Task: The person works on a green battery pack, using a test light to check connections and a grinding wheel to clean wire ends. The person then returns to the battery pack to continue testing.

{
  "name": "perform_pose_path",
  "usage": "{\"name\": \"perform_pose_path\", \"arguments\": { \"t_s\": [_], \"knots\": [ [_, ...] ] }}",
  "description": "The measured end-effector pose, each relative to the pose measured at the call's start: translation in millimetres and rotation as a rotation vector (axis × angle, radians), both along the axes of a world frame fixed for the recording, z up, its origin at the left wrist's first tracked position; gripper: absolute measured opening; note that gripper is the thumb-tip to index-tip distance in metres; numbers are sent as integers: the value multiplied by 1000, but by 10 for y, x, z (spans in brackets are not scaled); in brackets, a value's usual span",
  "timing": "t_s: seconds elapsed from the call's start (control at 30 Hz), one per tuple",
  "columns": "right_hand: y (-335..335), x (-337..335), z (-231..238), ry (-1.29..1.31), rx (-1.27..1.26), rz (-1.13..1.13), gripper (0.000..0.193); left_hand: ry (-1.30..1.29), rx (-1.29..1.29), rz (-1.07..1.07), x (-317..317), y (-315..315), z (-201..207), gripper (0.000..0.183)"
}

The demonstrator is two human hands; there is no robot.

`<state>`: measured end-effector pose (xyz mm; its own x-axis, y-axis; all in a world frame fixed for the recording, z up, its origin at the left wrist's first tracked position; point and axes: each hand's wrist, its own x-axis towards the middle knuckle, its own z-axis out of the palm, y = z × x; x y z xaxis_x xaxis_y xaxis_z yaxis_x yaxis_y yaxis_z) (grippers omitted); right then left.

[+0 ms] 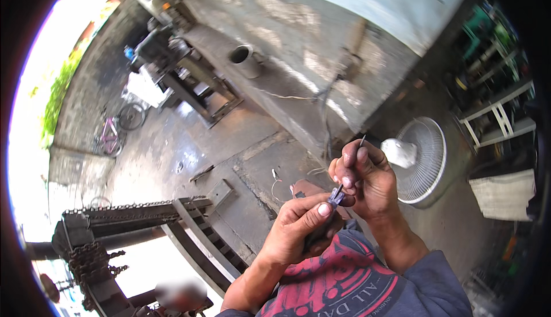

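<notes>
My left hand [304, 222] is closed around a dark-handled tool with a small purplish, jaw-like head [336, 196]; most of its handle is hidden in the palm. Just right of it and higher, my right hand [373, 179] pinches a thin dark metal rod [363, 140]. One end of the rod sticks up past the fingertips, while the lower part runs down to the tool's head. Whether the jaws grip the rod, I cannot tell. Both hands are close together in front of my dark shirt with its red print.
A round fan [439, 165] stands right of my hands. At lower left is a steel frame with chains [94, 265]. Farther off are a dark metal machine stand [192, 81], a cylindrical can [248, 64] on a ledge, a bicycle [109, 136], and loose wires [274, 188] on the floor.
</notes>
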<state>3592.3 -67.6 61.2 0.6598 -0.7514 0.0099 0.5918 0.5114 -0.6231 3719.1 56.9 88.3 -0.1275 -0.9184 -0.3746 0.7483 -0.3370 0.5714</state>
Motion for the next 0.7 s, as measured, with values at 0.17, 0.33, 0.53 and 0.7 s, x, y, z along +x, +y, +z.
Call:
{"name": "perform_pose_path", "arguments": {
  "t_s": [0.17,0.33,0.53,0.7],
  "knots": [
    [-193,1160,-237,78,85,118,26,-211,56,214,868,-53,-221,41],
    [-566,2460,-515,62,127,260,31,-371,69,222,2120,-374,-392,33],
    [-1051,3997,-997,39,121,681,41,-618,220,371,3252,-265,-474,28],
    [-1421,5384,-1822,413,-23,550,32,-535,310,749,3856,-136,-674,22]
  ]
}}
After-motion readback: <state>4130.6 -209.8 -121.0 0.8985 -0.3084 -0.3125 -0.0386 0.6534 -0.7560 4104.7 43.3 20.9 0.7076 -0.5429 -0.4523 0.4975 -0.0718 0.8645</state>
